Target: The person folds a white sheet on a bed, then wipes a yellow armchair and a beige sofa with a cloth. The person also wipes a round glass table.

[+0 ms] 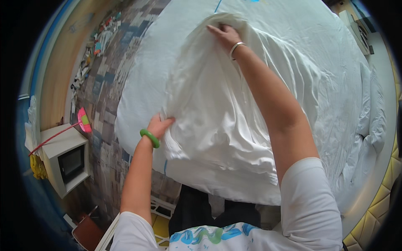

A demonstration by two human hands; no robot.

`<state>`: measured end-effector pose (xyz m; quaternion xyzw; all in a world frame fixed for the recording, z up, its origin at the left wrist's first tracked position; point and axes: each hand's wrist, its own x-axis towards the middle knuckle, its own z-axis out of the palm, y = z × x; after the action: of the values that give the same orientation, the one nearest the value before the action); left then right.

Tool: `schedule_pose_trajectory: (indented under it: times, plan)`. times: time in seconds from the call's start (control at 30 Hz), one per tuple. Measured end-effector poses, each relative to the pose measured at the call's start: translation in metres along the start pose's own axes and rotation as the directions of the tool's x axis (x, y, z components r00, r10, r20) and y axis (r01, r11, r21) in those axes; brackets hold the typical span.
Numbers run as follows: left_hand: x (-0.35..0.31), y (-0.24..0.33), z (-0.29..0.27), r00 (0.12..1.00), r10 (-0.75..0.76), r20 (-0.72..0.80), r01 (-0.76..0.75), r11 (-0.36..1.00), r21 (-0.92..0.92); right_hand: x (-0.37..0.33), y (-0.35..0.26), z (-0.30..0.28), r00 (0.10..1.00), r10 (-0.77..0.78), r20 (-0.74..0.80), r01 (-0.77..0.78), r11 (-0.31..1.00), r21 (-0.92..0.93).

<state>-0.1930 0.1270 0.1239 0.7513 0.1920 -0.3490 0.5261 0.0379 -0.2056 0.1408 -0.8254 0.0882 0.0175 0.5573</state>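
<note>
1. One white cloth (226,113) lies in creased folds across the bed (146,83), right before me.
2. The left hand (158,125), a green bangle (150,138) at its wrist, has its fingers closed on the cloth's left edge.
3. The right hand (228,37) reaches farther out, its curled fingers and thumb gripping the far end.
4. White pillows (374,113) rest along the bed's right side.

No text could be read; the blue-green print (214,236) on the shirt (310,196) beside the bed (140,92) could not be deciphered.
</note>
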Motion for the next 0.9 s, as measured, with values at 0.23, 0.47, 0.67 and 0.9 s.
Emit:
schedule_pose_trajectory:
  times: [0.23,0.47,0.67,0.9]
  plan:
    - [0.008,-0.091,-0.019,0.851,0.290,-0.438,-0.104,0.911,0.399,-0.207,0.031,0.091,0.824,-0.490,0.286,0.567,0.705,-0.426]
    - [0.018,-0.014,0.017,0.487,0.802,-0.347,-0.279,0.519,0.808,-0.260,0.096,-0.062,0.939,-0.198,-0.280,0.003,0.822,-0.569]
    - [0.046,0.089,0.148,0.801,0.592,-0.088,-0.565,0.797,0.215,-0.359,0.108,-0.108,0.947,0.135,-0.290,-0.318,0.503,-0.804]
    - [0.208,0.248,0.189,0.829,0.544,-0.126,-0.451,0.786,0.424,-0.426,0.123,-0.157,0.830,0.492,-0.264,-0.456,0.324,-0.829]
